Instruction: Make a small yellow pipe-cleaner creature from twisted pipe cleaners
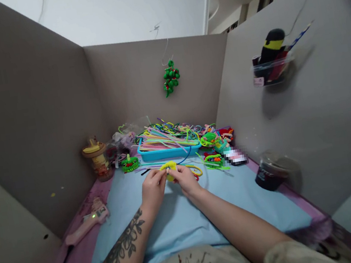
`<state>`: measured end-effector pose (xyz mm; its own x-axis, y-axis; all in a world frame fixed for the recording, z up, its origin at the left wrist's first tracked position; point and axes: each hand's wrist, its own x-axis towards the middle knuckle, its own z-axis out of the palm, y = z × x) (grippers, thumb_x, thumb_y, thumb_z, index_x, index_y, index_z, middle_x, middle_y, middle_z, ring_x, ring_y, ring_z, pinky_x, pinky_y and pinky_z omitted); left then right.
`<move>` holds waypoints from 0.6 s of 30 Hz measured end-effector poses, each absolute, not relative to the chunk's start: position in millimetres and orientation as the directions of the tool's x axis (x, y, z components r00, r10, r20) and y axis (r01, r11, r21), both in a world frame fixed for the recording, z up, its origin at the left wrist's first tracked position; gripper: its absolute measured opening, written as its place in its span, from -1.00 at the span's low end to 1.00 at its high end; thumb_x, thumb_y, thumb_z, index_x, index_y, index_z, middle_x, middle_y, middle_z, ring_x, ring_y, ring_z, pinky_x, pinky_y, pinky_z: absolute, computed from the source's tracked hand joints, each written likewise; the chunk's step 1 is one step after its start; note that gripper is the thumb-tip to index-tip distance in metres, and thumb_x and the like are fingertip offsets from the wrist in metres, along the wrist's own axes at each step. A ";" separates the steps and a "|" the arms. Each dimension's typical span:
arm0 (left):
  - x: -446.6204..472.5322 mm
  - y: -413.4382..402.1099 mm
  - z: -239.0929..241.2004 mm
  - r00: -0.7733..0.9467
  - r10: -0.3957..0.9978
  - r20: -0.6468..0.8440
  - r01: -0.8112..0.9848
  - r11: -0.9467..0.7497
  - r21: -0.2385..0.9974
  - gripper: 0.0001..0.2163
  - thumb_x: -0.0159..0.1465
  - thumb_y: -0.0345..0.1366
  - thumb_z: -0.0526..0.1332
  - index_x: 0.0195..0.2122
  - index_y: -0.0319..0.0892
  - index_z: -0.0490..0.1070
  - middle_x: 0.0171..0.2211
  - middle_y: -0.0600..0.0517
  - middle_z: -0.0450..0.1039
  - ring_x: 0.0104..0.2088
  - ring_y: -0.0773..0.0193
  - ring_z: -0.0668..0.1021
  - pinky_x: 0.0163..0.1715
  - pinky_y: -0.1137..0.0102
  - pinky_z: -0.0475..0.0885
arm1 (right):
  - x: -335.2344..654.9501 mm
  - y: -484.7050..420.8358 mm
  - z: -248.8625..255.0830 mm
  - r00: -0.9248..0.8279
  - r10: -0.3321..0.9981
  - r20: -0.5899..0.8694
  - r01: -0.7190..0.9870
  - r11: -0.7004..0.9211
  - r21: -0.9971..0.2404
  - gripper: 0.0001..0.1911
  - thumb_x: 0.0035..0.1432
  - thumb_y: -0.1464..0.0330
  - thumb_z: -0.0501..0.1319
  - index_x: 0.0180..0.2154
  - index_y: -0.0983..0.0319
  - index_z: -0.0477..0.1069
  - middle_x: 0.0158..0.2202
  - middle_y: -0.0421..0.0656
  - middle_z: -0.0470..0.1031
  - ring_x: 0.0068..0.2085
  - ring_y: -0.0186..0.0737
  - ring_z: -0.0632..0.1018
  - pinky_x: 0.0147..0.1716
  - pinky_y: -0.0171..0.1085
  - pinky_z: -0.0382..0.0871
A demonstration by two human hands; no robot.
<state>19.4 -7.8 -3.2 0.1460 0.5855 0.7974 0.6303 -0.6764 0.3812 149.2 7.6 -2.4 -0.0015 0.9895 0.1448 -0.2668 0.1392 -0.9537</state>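
Both my hands meet over the middle of a light blue mat (176, 220). My left hand (152, 189) and my right hand (186, 180) have their fingers pinched on a small fuzzy yellow pipe-cleaner piece (168, 166) held between them, just above the mat. A yellow and red loop of pipe cleaner (196, 171) lies on the mat right of my right hand. Behind the hands a blue tray (165, 153) holds several coloured pipe cleaners.
A pink glue gun (88, 221) lies at the left edge. A green fuzzy figure (129, 163) and a jar with a wooden lid (98, 161) stand back left. A dark cup (268, 172) sits right. Grey partition walls enclose the desk; a green ornament (171, 78) hangs behind.
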 end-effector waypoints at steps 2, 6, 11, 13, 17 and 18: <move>19.5 -7.8 -3.7 0.165 0.590 0.790 0.646 -0.670 0.365 -0.84 0.25 -0.36 0.10 -0.24 -0.17 0.47 -0.36 -0.02 0.42 -0.33 0.31 0.47 -0.32 0.41 0.42 | 148.7 7.3 -2.9 -0.005 0.990 0.139 -0.274 0.132 -0.952 -0.69 -0.22 0.18 0.31 -0.58 0.29 0.33 -0.62 -0.27 0.29 -0.56 -0.40 0.25 -0.60 -0.38 0.12; 19.9 -9.0 -1.3 0.201 0.598 0.776 0.647 -0.676 0.354 -0.84 0.24 -0.38 0.09 -0.27 -0.19 0.46 -0.38 -0.02 0.42 -0.34 0.30 0.47 -0.33 0.40 0.41 | 148.7 7.5 -4.7 -0.022 0.992 0.128 -0.306 0.115 -0.945 -0.68 -0.22 0.18 0.32 -0.57 0.28 0.32 -0.61 -0.26 0.30 -0.56 -0.41 0.26 -0.58 -0.39 0.13; 20.8 -10.5 2.7 0.232 0.614 0.755 0.682 -0.656 0.324 -0.82 0.26 -0.36 0.06 -0.31 -0.20 0.46 -0.40 -0.02 0.39 -0.35 0.29 0.45 -0.33 0.41 0.39 | 149.2 7.3 -5.3 -0.020 0.989 0.148 -0.320 0.134 -0.938 -0.66 -0.23 0.19 0.33 -0.62 0.27 0.26 -0.63 -0.29 0.25 -0.57 -0.43 0.22 -0.58 -0.40 0.09; 21.5 -10.8 3.6 0.239 0.615 0.752 0.692 -0.651 0.312 -0.82 0.26 -0.36 0.05 -0.32 -0.19 0.46 -0.41 -0.02 0.39 -0.35 0.29 0.45 -0.32 0.41 0.38 | 149.2 6.7 -4.7 -0.017 0.988 0.153 -0.319 0.139 -0.938 -0.65 -0.23 0.17 0.33 -0.62 0.26 0.24 -0.64 -0.30 0.23 -0.57 -0.43 0.21 -0.59 -0.39 0.07; 22.1 -11.4 4.8 0.244 0.611 0.753 0.687 -0.657 0.311 -0.82 0.26 -0.36 0.06 -0.29 -0.20 0.45 -0.39 -0.03 0.39 -0.34 0.28 0.45 -0.30 0.41 0.37 | 149.3 5.6 -3.7 -0.015 0.987 0.158 -0.320 0.145 -0.936 -0.65 -0.23 0.16 0.33 -0.61 0.26 0.26 -0.63 -0.29 0.23 -0.56 -0.42 0.21 -0.57 -0.38 0.09; 22.1 -11.6 5.0 0.243 0.610 0.754 0.684 -0.659 0.313 -0.83 0.26 -0.36 0.06 -0.29 -0.20 0.45 -0.39 -0.02 0.39 -0.34 0.28 0.45 -0.31 0.41 0.37 | 149.4 5.5 -3.8 -0.022 0.987 0.158 -0.321 0.143 -0.936 -0.65 -0.23 0.16 0.33 -0.60 0.26 0.27 -0.63 -0.29 0.24 -0.56 -0.42 0.22 -0.57 -0.38 0.09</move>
<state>22.1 -11.6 5.0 0.2431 0.6104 0.7538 0.6841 -0.6588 0.3129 149.4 5.5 -3.8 -0.0220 0.9871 0.1583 -0.3208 0.1430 -0.9363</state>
